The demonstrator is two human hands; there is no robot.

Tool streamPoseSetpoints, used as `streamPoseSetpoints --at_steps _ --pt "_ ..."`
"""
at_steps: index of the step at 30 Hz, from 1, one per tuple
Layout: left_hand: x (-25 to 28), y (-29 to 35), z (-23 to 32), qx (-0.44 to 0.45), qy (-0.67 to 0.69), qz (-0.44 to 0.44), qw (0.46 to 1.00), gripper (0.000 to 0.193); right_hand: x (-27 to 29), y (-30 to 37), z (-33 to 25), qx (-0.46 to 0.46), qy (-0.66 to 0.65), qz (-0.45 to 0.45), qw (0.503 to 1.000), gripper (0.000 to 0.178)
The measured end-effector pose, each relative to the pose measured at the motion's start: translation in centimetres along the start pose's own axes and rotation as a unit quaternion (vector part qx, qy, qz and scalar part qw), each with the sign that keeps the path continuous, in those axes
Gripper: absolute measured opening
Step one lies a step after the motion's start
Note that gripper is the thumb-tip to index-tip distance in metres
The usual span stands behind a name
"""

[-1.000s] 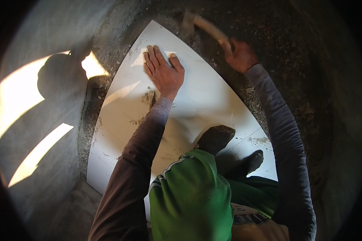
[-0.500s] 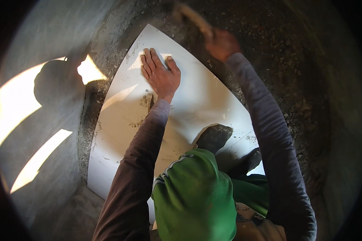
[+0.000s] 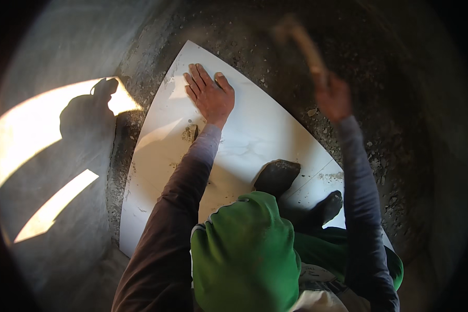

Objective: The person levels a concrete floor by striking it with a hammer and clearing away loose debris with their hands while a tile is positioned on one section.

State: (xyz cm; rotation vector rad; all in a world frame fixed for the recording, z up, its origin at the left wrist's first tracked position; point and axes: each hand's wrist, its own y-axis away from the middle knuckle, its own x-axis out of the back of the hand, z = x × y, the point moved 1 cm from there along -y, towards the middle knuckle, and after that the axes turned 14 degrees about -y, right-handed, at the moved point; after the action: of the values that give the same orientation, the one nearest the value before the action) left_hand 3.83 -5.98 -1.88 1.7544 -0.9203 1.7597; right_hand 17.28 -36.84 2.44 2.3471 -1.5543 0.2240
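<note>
My left hand (image 3: 211, 99) lies flat, fingers spread, on the white, faintly veined tile floor (image 3: 260, 122), near its far corner. Out to the right, my right hand (image 3: 333, 96) is closed round the wooden handle of a hammer (image 3: 308, 48). Motion smears the hammer's far end, and its head is hard to make out. The hammer is raised over the dark rubble beyond the tiles' right edge. Beside my left wrist, a small dark piece (image 3: 194, 132) and gritty smudges mark the tile.
Dark, gritty ground (image 3: 275, 67) with loose stones borders the tiles. A grey wall (image 3: 47, 125) with sunlit patches rises on the left. My dark shoes (image 3: 278, 177) and green-clad knee (image 3: 247, 244) take up the near middle. Thin joint lines cross the tiles.
My right hand has swung right and nearer to me, carrying the hammer along. My left hand stays on the same spot of tile. The shadow on the left wall has shifted.
</note>
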Motion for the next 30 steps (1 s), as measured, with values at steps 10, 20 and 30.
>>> streamPoseSetpoints --at_steps 10,20,30 --pt "0.7 -0.1 0.5 0.012 0.023 -0.016 1.000 0.073 -14.0 -8.4 -8.2 -0.014 0.131 -0.143 0.981 0.065" --pt "0.4 -0.6 0.1 -0.003 0.028 -0.031 0.999 0.075 -20.1 -11.6 -10.1 -0.069 0.138 -0.184 0.971 0.054" --pt "0.4 -0.7 -0.1 -0.005 0.028 -0.031 0.999 0.074 -20.8 -11.4 -10.0 -0.032 0.113 -0.175 0.978 0.067"
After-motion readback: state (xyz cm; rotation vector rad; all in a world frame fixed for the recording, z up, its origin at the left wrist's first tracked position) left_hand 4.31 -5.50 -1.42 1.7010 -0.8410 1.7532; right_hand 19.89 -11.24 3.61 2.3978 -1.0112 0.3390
